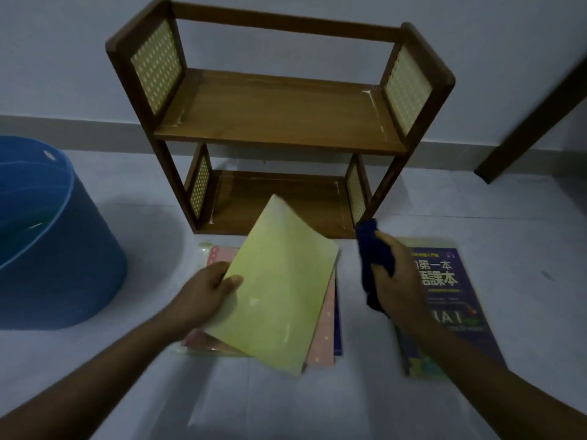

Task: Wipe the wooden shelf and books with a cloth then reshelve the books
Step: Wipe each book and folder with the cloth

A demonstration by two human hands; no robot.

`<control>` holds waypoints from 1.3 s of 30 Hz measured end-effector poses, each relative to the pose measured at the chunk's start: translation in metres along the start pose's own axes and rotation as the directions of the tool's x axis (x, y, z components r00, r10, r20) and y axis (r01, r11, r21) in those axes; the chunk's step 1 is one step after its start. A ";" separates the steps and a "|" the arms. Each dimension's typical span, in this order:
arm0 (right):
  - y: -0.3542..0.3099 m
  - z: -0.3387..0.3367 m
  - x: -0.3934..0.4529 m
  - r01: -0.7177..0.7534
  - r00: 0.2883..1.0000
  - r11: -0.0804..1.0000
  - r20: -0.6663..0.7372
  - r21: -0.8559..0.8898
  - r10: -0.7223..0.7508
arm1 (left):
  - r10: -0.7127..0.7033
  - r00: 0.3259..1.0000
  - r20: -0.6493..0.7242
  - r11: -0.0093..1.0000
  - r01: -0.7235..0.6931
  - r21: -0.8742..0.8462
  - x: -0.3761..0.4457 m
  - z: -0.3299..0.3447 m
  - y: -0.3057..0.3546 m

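Observation:
A two-tier wooden shelf [276, 112] with woven side panels stands on the floor against the wall, both tiers bare. My left hand [206, 290] grips the left edge of a thin yellow-green book [279, 290], lifted and tilted above a small stack with a pink book [324, 338] on top. My right hand [397, 281] is closed around a dark blue cloth [373, 249], held just right of the yellow-green book. Under my right hand lies a purple book [451, 300] with white characters, flat on the floor.
A large blue tub [63, 249] stands on the floor at the left. A dark wooden leg or frame [533, 122] slants down at the far right. The floor is pale and the wall behind the shelf is light.

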State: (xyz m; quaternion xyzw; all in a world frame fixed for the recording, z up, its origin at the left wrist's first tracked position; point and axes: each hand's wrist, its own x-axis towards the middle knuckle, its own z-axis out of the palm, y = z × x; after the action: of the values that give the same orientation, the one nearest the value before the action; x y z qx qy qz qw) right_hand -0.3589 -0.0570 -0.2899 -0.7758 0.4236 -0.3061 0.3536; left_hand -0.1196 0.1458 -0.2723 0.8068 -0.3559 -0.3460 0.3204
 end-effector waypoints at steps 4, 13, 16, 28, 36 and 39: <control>-0.001 0.050 -0.018 0.195 0.941 0.942 0.323 -0.272 -0.102 | 0.141 0.986 -0.089 0.973 -0.122 0.196 0.004 0.023 -0.047; -0.026 0.121 -0.072 0.845 0.381 0.531 0.770 -0.066 -0.511 | 0.226 0.965 0.134 0.857 -0.263 0.443 -0.003 0.039 -0.093; -0.008 0.117 0.008 0.518 0.811 0.731 0.528 -0.444 -0.253 | 0.217 0.966 0.140 0.844 -0.258 0.471 -0.003 0.037 -0.093; -0.012 0.103 -0.053 0.646 0.711 0.678 0.601 -0.351 -0.366 | 0.201 0.968 0.149 0.863 -0.247 0.441 -0.001 0.038 -0.100; 0.057 0.018 -0.054 0.086 0.973 0.805 0.225 -0.587 0.060 | 0.226 0.964 0.143 0.853 -0.267 0.449 0.000 0.039 -0.100; 0.063 0.011 -0.082 0.239 0.930 0.704 0.366 -0.669 0.032 | 0.219 0.965 0.146 0.853 -0.262 0.451 -0.001 0.041 -0.101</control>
State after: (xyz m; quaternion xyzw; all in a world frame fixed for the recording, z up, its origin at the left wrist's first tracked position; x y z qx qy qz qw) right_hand -0.4155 -0.0063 -0.3616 -0.9158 0.3929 0.0017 0.0831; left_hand -0.1164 0.1900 -0.3718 0.7929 -0.5407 -0.2429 0.1415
